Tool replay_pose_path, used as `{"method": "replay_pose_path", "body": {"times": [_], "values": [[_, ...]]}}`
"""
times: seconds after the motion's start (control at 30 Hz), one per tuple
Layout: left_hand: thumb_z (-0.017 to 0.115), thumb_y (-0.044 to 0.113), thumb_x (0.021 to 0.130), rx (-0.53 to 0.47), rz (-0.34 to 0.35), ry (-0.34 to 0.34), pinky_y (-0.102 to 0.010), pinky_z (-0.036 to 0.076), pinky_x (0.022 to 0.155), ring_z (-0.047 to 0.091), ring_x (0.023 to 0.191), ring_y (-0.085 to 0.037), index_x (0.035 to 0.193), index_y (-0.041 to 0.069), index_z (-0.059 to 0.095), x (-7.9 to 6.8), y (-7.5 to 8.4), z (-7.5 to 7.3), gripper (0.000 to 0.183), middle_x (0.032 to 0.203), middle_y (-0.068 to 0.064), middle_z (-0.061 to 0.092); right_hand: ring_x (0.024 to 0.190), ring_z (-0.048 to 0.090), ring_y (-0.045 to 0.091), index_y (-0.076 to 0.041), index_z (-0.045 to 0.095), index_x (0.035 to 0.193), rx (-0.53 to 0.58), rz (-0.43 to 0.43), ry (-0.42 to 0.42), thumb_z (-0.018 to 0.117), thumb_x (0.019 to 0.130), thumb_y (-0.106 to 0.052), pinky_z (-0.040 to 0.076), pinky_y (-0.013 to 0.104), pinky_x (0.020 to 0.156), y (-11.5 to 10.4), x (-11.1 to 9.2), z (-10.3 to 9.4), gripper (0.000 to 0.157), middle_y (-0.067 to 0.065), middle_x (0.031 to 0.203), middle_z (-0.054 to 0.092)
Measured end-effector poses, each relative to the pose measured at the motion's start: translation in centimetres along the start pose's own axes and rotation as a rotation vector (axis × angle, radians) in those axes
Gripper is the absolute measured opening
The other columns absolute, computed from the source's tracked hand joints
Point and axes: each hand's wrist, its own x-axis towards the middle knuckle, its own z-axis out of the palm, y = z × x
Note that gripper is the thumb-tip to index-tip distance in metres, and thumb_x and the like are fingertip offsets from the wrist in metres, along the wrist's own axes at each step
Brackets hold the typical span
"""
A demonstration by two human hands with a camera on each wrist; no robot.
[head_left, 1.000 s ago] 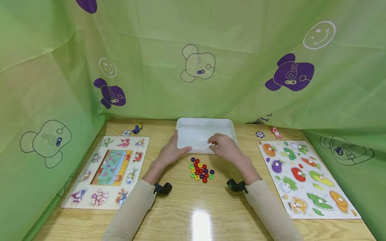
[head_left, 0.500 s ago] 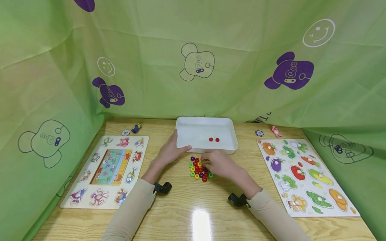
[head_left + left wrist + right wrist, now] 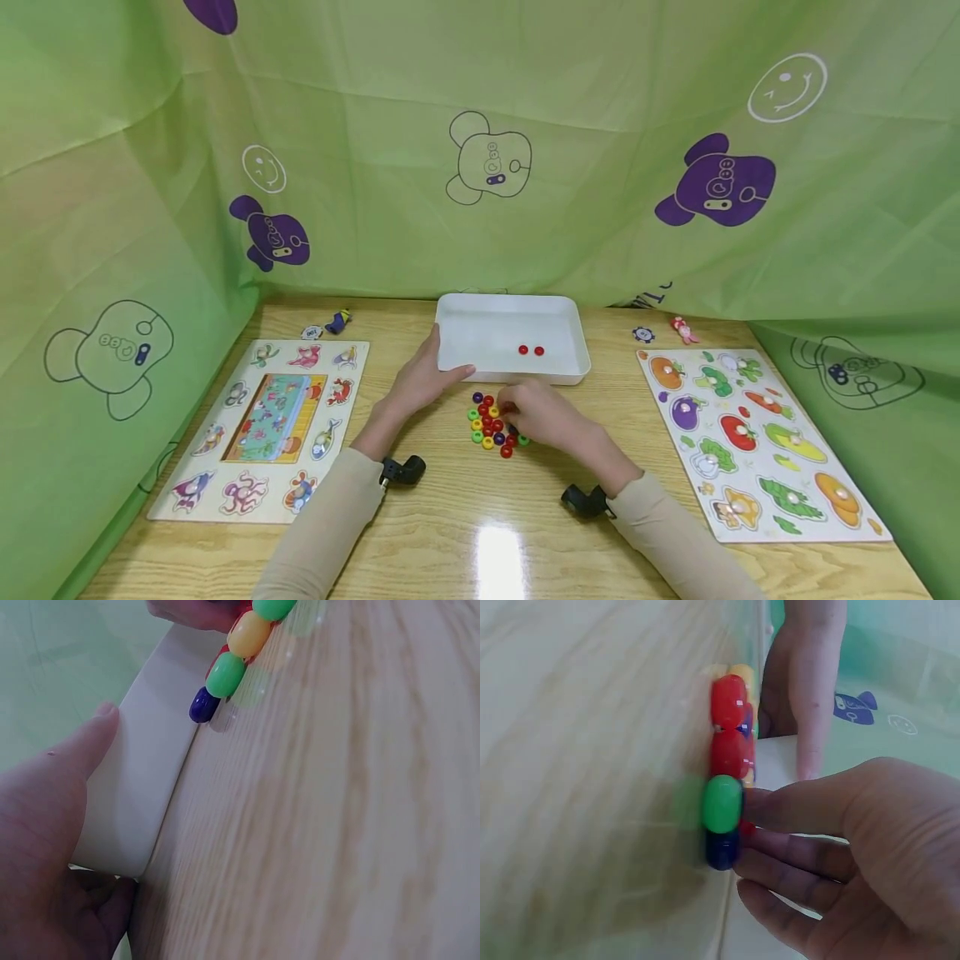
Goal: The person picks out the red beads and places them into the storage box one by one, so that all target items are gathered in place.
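Note:
A white tray [image 3: 510, 333] stands at the back of the table, with two red beads [image 3: 531, 351] lying inside it. My left hand [image 3: 422, 377] holds the tray's near left corner; in the left wrist view its thumb [image 3: 94, 739] lies along the front wall and the fingers bend round the end. In front of the tray is a cluster of red, yellow, green and purple ring beads [image 3: 487, 423]. My right hand [image 3: 546, 414] reaches into that cluster's right side. In the right wrist view its thumb and fingers pinch a red bead [image 3: 748, 827], partly hidden behind a green bead [image 3: 723, 804].
A sea-animal puzzle board [image 3: 262, 429] lies at left, a vegetable puzzle board [image 3: 757, 442] at right. Small figurines [image 3: 338, 321] and poker chips [image 3: 643, 334] sit behind the boards. A green printed curtain [image 3: 375, 167] encloses the table at the back and sides.
My right hand has moved from over the tray back to the bead cluster, and two red beads now show in the tray. My left hand has stayed at the tray's corner.

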Motion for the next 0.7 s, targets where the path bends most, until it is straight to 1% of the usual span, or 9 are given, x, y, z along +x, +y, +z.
{"method": "replay_pose_path", "body": {"times": [0.07,0.17,0.23,0.33,0.4,0.53,0.6,0.7], "values": [[0.056,0.072,0.073,-0.006,0.002,-0.004,-0.050,0.027,0.111,0.018,0.143,-0.029,0.150,0.017,-0.004,0.0,-0.1,0.0,0.112,0.158,-0.009,0.009,0.066,0.052,0.004,-0.015,0.071,0.089,0.037,0.019,-0.007,0.065,0.084,-0.011,0.045,0.017,0.059,-0.1,0.1,-0.4,0.008,-0.008,0.079,0.065],[0.055,0.074,0.072,-0.004,-0.006,-0.004,-0.049,0.026,0.112,0.017,0.143,-0.028,0.150,0.017,-0.003,-0.1,-0.2,0.0,0.113,0.158,-0.008,0.009,0.070,0.053,0.004,-0.013,0.071,0.092,0.050,0.044,0.020,0.066,0.083,-0.010,0.046,0.017,0.062,-0.2,0.2,-1.1,0.011,-0.007,0.083,0.065],[0.054,0.075,0.072,-0.003,-0.008,-0.006,-0.050,0.026,0.112,0.017,0.143,-0.029,0.150,0.017,-0.003,-0.1,-0.2,0.0,0.113,0.158,-0.008,0.008,0.072,0.054,0.005,-0.012,0.072,0.094,0.043,0.051,0.067,0.067,0.082,-0.009,0.047,0.019,0.065,-0.2,0.5,-1.8,0.013,-0.005,0.086,0.066],[0.053,0.077,0.070,0.001,-0.003,-0.008,-0.050,0.027,0.111,0.018,0.143,-0.029,0.150,0.017,-0.004,0.0,-0.3,0.0,0.115,0.158,-0.009,0.008,0.073,0.055,0.009,-0.008,0.072,0.092,0.032,0.059,0.150,0.068,0.080,-0.006,0.048,0.022,0.065,0.0,1.0,-2.8,0.013,-0.001,0.085,0.066],[0.053,0.077,0.070,-0.006,0.005,-0.009,-0.051,0.027,0.111,0.018,0.143,-0.029,0.150,0.016,-0.004,0.0,-0.2,0.0,0.115,0.158,-0.009,0.008,0.073,0.057,0.011,-0.006,0.072,0.091,0.034,0.084,0.199,0.069,0.080,-0.005,0.049,0.023,0.065,0.4,1.4,-3.3,0.012,0.001,0.084,0.066],[0.056,0.074,0.071,-0.019,0.012,-0.001,-0.050,0.027,0.111,0.019,0.143,-0.028,0.150,0.016,-0.003,0.1,-0.1,-0.1,0.114,0.158,-0.009,0.009,0.076,0.059,0.014,-0.004,0.071,0.093,0.040,0.184,0.243,0.067,0.082,-0.005,0.050,0.027,0.067,1.6,2.4,-3.7,0.012,0.004,0.085,0.066],[0.056,0.073,0.072,-0.017,0.008,0.002,-0.049,0.027,0.112,0.019,0.143,-0.028,0.150,0.016,-0.003,0.2,-0.1,0.0,0.114,0.158,-0.008,0.009,0.079,0.060,0.017,-0.003,0.071,0.093,0.045,0.238,0.238,0.065,0.082,-0.004,0.051,0.030,0.069,2.3,3.0,-3.5,0.013,0.006,0.086,0.067],[0.057,0.072,0.072,-0.017,0.005,0.000,-0.048,0.025,0.112,0.018,0.143,-0.028,0.150,0.016,-0.003,0.2,-0.1,0.2,0.113,0.158,-0.008,0.009,0.081,0.060,0.020,-0.003,0.071,0.093,0.074,0.320,0.203,0.062,0.083,-0.004,0.050,0.033,0.072,3.4,3.5,-2.9,0.014,0.009,0.090,0.069]]}}
